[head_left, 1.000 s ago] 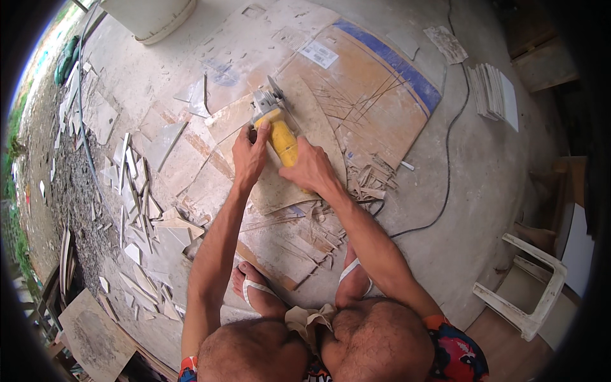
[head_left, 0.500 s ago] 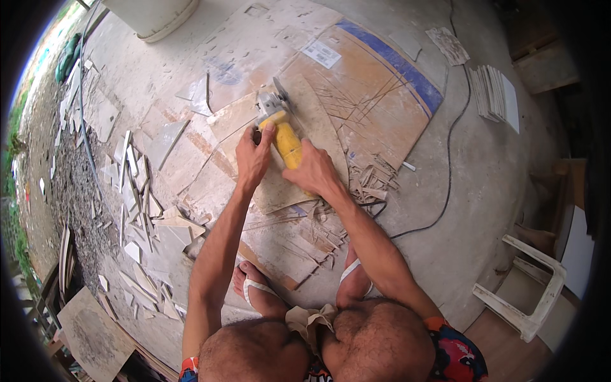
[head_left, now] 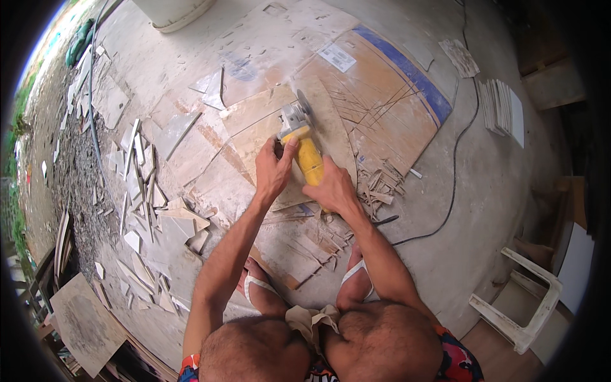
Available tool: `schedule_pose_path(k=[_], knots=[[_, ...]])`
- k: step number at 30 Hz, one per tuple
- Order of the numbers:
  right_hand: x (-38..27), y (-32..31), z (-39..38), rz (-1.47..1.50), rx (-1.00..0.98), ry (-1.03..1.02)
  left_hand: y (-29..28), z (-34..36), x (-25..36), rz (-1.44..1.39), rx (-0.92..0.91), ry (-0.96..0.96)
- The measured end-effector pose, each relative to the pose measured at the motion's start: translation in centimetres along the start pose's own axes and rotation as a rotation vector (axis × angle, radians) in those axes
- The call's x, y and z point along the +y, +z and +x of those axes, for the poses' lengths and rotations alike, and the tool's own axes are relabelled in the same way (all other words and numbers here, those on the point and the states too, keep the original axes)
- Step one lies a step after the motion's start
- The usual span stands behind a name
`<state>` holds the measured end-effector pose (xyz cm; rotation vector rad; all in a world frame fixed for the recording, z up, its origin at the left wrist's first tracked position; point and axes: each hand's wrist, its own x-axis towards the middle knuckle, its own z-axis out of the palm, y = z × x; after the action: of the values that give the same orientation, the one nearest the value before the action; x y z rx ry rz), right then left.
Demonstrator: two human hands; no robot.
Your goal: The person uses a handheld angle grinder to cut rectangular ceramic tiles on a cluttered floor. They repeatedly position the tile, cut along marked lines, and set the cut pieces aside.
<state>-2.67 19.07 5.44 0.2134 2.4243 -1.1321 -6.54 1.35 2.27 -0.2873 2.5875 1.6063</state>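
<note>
Yellow angle grinder (head_left: 309, 156) near centre.
Left hand (head_left: 274, 170) fingers clasp by metal head (head_left: 293, 119), right hand (head_left: 335, 186) fingers clasp lower; disc (head_left: 303, 102) toward 12 o'clock, dusty slab (head_left: 333, 130) beneath, jagged shards (head_left: 183, 219) 9 o'clock.

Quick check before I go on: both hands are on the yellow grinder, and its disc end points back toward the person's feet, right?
Not quite: the head view shows the disc end pointing away from the person's feet. The rest stands: the left hand and right hand are both on the yellow grinder.
</note>
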Motion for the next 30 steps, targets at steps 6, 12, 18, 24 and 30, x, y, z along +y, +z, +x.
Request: schedule_pose_path(k=[6,12,18,24,30], knots=[[0.7,0.1,-0.7,-0.035,0.006,0.014,0.3,-0.8,0.1,0.017,-0.005,0.002],[0.2,-0.1,0.0,-0.03,-0.003,-0.012,0.5,0.0,-0.8,0.008,0.042,0.034],[0.5,0.3,0.7,0.004,0.007,-0.027,0.4,0.7,-0.8,-0.007,0.024,0.009],[-0.3,0.3,1.2,0.033,0.009,-0.029,0.2,1.5,-1.0,-0.022,0.039,-0.012],[-0.8,0.7,3.0,0.041,0.068,-0.105,-0.2,3.1,-0.6,-0.06,0.075,0.047]])
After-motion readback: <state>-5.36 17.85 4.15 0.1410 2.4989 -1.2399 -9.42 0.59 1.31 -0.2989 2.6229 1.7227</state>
